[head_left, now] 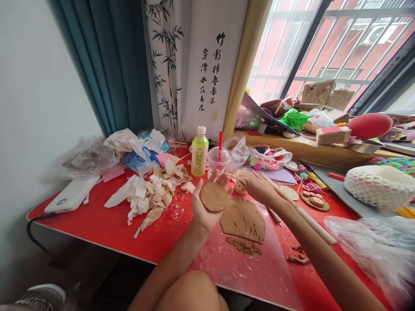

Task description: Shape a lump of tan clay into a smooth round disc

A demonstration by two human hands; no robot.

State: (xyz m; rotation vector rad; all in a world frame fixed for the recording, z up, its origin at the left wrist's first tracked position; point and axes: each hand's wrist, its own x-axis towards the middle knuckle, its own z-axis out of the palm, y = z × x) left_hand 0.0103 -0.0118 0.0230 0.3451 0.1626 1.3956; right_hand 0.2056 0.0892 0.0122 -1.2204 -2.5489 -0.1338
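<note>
On the upturned palm of my left hand (207,211) rests a flat round disc of brown clay (214,197), its fingers spread behind and around it. My right hand (261,188) reaches to a small paper cup (240,186), with its fingers bent and closed at the rim; the fingertips are partly hidden. Below the hands lies a rolled clay slab (243,220) with a curved cut edge and cracks. Clay scraps (244,246) lie along its near side. A pale rolling pin (311,222) slants beneath my right forearm.
Crumpled tissues (152,192) and a white power bank (73,194) lie left. Behind stand a drink bottle (199,153) and a plastic cup (218,160) with a red straw. To the right are a decorated clay piece (315,201), plastic bags (372,246) and a netted bundle (378,185).
</note>
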